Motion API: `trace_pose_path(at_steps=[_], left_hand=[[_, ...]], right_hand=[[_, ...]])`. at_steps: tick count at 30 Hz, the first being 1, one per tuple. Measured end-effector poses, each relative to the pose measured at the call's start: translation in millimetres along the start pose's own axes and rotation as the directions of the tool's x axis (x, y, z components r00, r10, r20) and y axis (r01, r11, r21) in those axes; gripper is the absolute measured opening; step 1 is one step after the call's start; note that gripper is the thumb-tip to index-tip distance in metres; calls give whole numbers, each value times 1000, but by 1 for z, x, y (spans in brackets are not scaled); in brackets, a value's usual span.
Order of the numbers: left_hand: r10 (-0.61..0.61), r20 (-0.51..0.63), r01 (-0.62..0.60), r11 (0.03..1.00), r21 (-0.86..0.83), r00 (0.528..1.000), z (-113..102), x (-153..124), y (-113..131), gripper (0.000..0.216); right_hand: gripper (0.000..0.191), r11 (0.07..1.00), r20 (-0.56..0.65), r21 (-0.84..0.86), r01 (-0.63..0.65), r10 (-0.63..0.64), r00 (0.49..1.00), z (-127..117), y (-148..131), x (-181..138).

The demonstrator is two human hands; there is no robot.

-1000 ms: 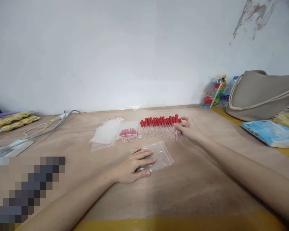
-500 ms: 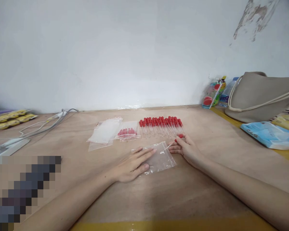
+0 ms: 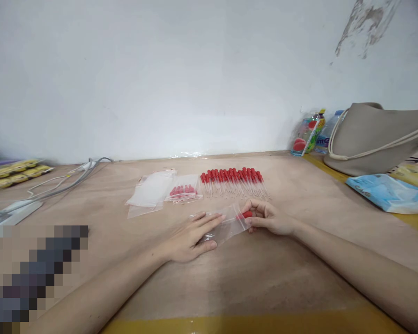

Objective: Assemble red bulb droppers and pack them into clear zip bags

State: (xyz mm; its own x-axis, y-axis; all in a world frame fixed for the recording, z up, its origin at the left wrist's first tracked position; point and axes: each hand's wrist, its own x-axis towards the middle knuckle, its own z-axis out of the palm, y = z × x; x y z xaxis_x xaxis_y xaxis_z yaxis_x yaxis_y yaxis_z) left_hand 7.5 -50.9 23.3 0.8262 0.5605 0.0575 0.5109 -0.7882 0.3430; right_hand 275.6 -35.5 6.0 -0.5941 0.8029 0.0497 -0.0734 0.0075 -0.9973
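My left hand (image 3: 195, 236) lies flat, fingers stretched out, on a clear zip bag (image 3: 228, 227) and presses it against the table. At the bag's right-hand mouth, my right hand (image 3: 268, 218) grips a dropper (image 3: 245, 215) by its red bulb. The dropper's thin stem points left into the bag; its tip is hard to make out. Beyond my hands lies a row of red-bulbed droppers (image 3: 231, 176), stems toward me. Left of the row are filled bags (image 3: 184, 190) with red bulbs showing, beside a stack of flat zip bags (image 3: 152, 188).
Cables (image 3: 68, 181) and a power strip (image 3: 14, 211) lie on the left, near yellow packets (image 3: 17, 171). At the right stand a grey bag (image 3: 372, 139), wrapped bottles (image 3: 306, 134) and a blue packet (image 3: 376, 192). A pixelated patch hides the lower left.
My right hand has moved left with the dropper, bringing its red bulb to the bag's mouth. The bag's open end has lifted slightly. My left hand stays in place.
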Motion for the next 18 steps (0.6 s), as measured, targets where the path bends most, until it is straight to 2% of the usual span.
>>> trace_pose_path(at_steps=[3, 8, 11, 15, 18], left_hand=[[-7, -42, 5, 998, -55, 999, 0, -1, 1, 59], [-81, -226, 44, 985, -164, 971, 0, -6, 1, 52], [-88, -219, 50, 984, -173, 972, 1, -8, 0, 47], [-66, -219, 33, 988, -153, 973, 2, -6, 0, 45], [-54, -219, 22, 989, -145, 974, 2, -4, 1, 44]], right_hand=[[28, 998, 6, -40, -58, 58, 998, -2, 0, 3], [27, 982, -8, -160, -103, 103, 995, -12, -1, 4], [31, 968, 2, -230, -105, 108, 994, -10, -2, 4], [29, 942, 91, -335, -4, 37, 995, 0, -3, 5], [29, 945, 38, -323, -43, 58, 998, 7, -2, 4]])
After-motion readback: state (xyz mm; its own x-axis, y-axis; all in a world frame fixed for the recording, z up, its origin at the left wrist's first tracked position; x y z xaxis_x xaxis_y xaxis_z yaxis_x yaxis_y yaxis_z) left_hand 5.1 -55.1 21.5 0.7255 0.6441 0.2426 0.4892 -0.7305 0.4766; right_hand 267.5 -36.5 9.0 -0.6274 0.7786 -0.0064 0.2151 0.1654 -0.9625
